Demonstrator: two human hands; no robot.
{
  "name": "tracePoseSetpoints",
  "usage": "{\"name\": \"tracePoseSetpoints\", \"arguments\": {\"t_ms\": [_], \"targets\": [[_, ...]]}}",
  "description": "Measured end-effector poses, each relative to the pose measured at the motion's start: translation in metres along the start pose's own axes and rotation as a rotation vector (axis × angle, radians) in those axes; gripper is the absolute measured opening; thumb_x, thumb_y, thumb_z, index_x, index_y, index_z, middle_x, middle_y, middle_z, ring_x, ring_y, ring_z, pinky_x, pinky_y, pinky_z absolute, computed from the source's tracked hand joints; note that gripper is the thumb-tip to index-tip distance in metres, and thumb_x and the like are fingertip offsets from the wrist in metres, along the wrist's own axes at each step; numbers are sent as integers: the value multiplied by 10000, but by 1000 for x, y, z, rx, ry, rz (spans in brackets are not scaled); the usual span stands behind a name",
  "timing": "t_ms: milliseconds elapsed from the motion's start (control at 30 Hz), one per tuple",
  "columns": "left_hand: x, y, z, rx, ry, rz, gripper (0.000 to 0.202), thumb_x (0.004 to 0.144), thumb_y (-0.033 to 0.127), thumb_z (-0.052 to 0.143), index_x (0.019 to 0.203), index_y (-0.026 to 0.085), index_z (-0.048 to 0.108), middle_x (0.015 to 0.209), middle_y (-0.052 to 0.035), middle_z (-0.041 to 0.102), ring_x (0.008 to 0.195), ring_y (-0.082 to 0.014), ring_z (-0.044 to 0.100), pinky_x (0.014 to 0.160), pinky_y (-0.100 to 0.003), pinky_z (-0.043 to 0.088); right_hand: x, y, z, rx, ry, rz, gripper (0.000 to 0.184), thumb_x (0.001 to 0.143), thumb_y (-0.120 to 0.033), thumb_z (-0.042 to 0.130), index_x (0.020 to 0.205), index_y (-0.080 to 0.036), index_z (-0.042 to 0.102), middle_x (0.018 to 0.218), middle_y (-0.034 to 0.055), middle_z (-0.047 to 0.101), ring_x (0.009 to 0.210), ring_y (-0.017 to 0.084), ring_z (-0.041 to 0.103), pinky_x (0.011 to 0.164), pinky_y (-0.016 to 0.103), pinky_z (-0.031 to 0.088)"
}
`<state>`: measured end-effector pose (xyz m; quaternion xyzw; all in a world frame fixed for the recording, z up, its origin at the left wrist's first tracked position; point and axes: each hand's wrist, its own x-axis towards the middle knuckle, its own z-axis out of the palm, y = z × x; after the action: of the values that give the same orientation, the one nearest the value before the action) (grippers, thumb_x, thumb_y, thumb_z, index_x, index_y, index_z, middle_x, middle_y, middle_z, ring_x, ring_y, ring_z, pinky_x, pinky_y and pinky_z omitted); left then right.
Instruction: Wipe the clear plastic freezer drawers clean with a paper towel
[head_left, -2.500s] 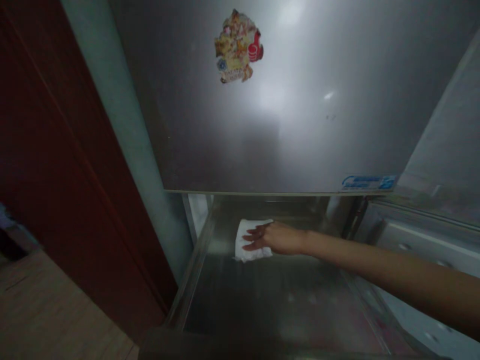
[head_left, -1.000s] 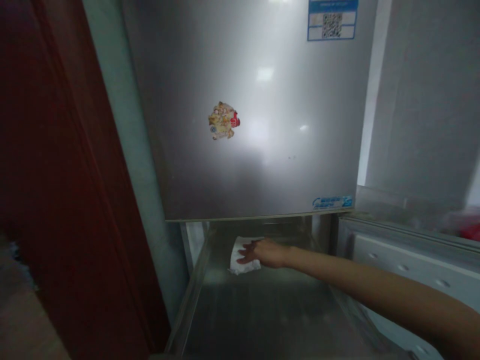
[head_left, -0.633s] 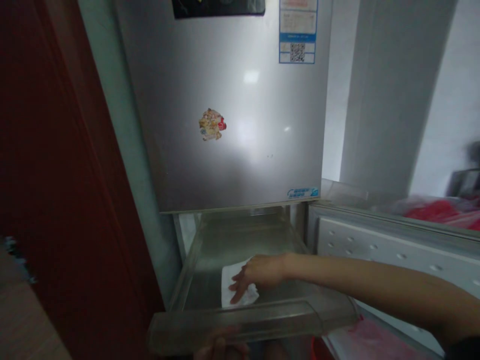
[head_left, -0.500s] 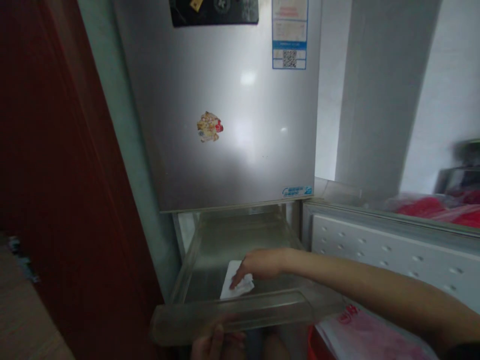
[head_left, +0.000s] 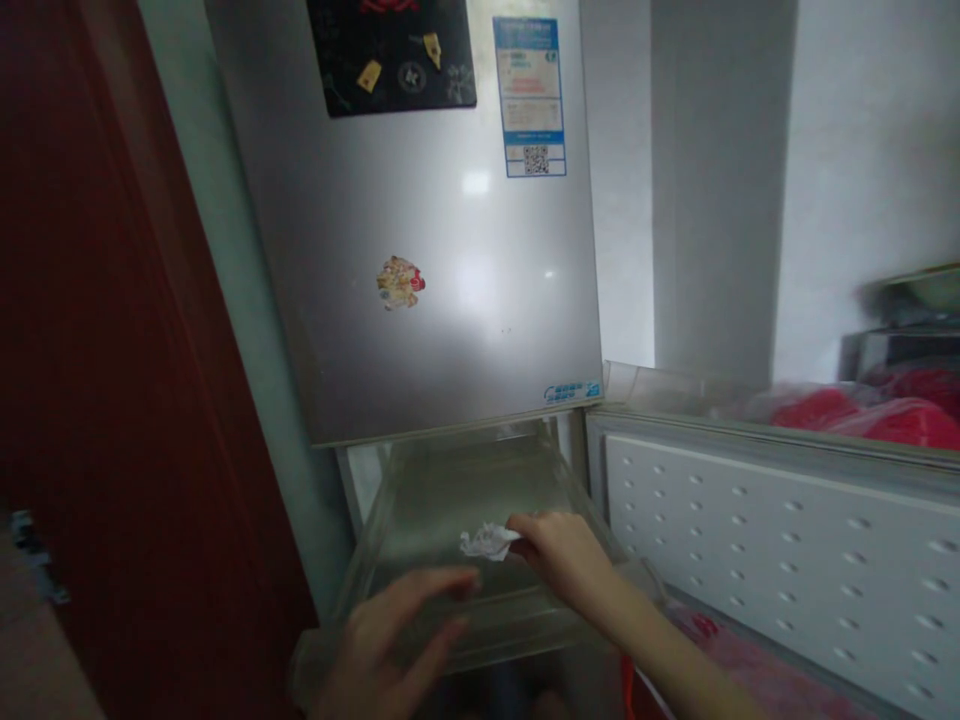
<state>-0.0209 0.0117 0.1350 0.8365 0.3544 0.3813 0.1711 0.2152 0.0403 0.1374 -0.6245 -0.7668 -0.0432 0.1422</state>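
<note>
A crumpled white tissue (head_left: 489,542) is pinched in my right hand (head_left: 562,555), held up over the pulled-out clear drawer (head_left: 420,520). My left hand (head_left: 397,635) hovers at the drawer's front left, blurred by motion. Its thumb and fingers are apart with nothing between them, and the fingertips point toward the tissue. The drawer slides out from the lower compartment of a silver fridge (head_left: 450,360), and its bottom shows no contents.
The lower fridge door (head_left: 750,540) stands open on the right, with a dimpled white inner panel. Behind it lie red things in clear plastic (head_left: 862,415). A pink-and-white bag (head_left: 750,650) is below the door. A dark red wooden door (head_left: 135,350) borders the left.
My right hand has lifted the tissue off the drawer bottom, and it is now bunched up. My left hand has let go of the drawer's front and risen above it.
</note>
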Motion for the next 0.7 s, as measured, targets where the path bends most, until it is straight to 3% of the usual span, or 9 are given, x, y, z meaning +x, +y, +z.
{"name": "tracePoseSetpoints", "arguments": {"t_ms": [67, 167, 333, 433, 533, 700], "targets": [[31, 4, 7, 214, 60, 123, 422, 829, 276, 674, 1244, 332, 622, 1262, -22, 678, 1168, -239, 629, 1007, -398, 515, -3, -4, 3, 57, 58, 23, 156, 937, -262, 543, 985, -250, 691, 968, 59, 758, 922, 238, 718, 660, 265, 419], [64, 11, 23, 438, -49, 133, 626, 776, 141, 710, 1357, 269, 517, 1351, -67, 607, 1215, -268, 584, 1030, -457, 488, -5, -10, 7, 142, 129, 48, 152, 932, -227, 546, 959, -249, 693, 958, 42, 749, 936, 230, 709, 681, 271, 435], [79, 20, 33, 566, -247, 108, 306, 889, 110, 583, 1164, 234, 638, 1123, -42, 722, 1037, -257, 660, 925, -441, 510, -12, -6, 10, 262, 165, 76, 185, 926, -225, 556, 1042, -266, 695, 995, 41, 745, 955, 225, 702, 738, 286, 467], [81, 16, 25, 552, -238, 85, 198, 934, 159, 538, 1051, 249, 670, 1016, -12, 733, 972, -244, 663, 858, -396, 505, -19, 9, 11, 325, 195, 105, 187, 920, -226, 567, 1055, -259, 691, 987, 38, 745, 966, 233, 696, 772, 303, 477], [83, 7, 17, 498, -223, 41, 173, 948, 179, 519, 1032, 240, 658, 1032, -9, 726, 976, -226, 662, 854, -364, 491, -26, 22, 15, 389, 250, 133, 185, 925, -206, 550, 1036, -244, 693, 1006, 38, 745, 975, 224, 691, 813, 306, 477], [86, 9, 20, 593, -305, 108, 147, 943, 187, 525, 1011, 213, 653, 1030, -32, 718, 992, -229, 655, 860, -355, 488, -33, 22, 24, 377, 364, 62, 179, 922, -169, 538, 956, -235, 701, 956, 36, 738, 907, 206, 687, 775, 291, 470]]}}
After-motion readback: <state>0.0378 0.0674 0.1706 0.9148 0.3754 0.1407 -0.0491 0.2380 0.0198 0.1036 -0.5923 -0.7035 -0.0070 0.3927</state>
